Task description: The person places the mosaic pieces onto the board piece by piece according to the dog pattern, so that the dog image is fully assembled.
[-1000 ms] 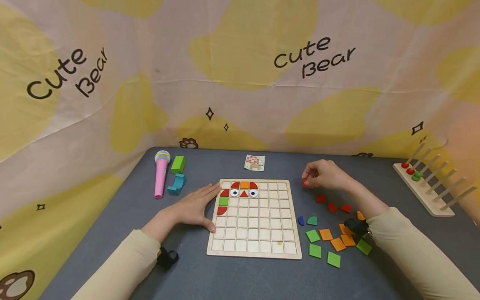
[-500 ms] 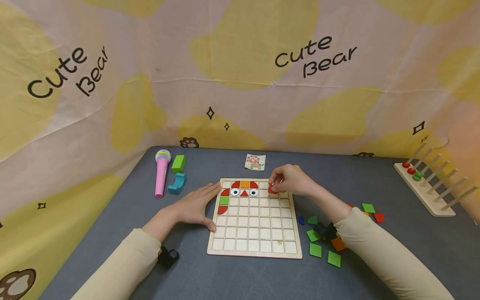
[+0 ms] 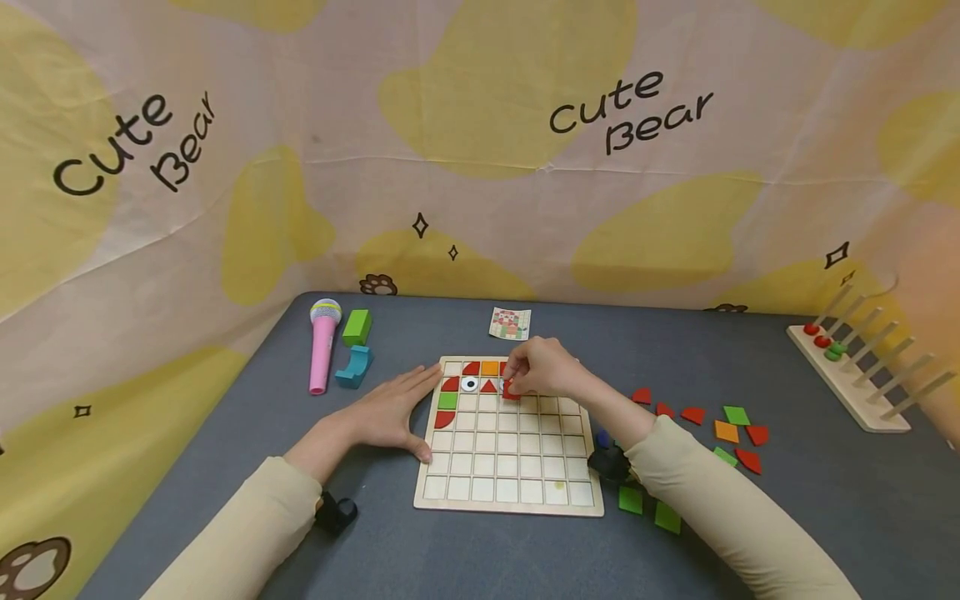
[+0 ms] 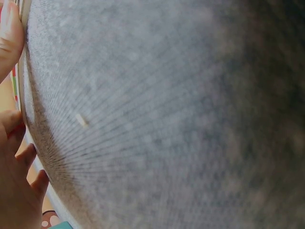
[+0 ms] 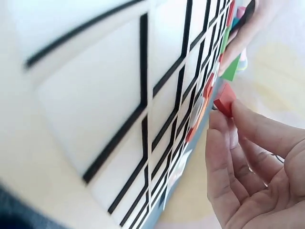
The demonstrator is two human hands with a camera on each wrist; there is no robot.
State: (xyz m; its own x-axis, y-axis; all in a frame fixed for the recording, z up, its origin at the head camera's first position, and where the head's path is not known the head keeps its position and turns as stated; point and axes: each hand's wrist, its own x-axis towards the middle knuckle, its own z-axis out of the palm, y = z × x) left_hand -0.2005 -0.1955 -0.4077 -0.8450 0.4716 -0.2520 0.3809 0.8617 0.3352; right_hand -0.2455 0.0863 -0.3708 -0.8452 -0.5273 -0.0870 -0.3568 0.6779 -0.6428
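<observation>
My right hand (image 3: pixel 550 367) pinches a small red tile (image 3: pixel 512 392) between thumb and fingertips over the upper part of a wooden grid board (image 3: pixel 507 492). In the right wrist view the red tile (image 5: pixel 225 98) is at the fingertips, above the board's surface; its full shape is partly hidden. Spread fingers of my left hand (image 3: pixel 382 412) touch the board's left edge, the thumb lower down. Set in the top rows are red pieces, an orange square (image 3: pixel 490 367), a red triangle (image 3: pixel 488 387) and a round eye tile (image 3: pixel 469 384). A green square (image 3: pixel 447 401) lies in the left column.
Loose red pieces (image 3: pixel 693 415), an orange square (image 3: pixel 726 431) and green squares (image 3: pixel 631 500) lie right of the board, some under the right arm. A pattern card (image 3: pixel 510 323) is behind. A pink microphone (image 3: pixel 322 348) and blocks (image 3: pixel 357 328) stand left, a peg rack (image 3: pixel 851 379) right.
My right hand has carried the red tile leftward from the table right of the board to over its upper middle. The left hand has stayed at the board's left edge.
</observation>
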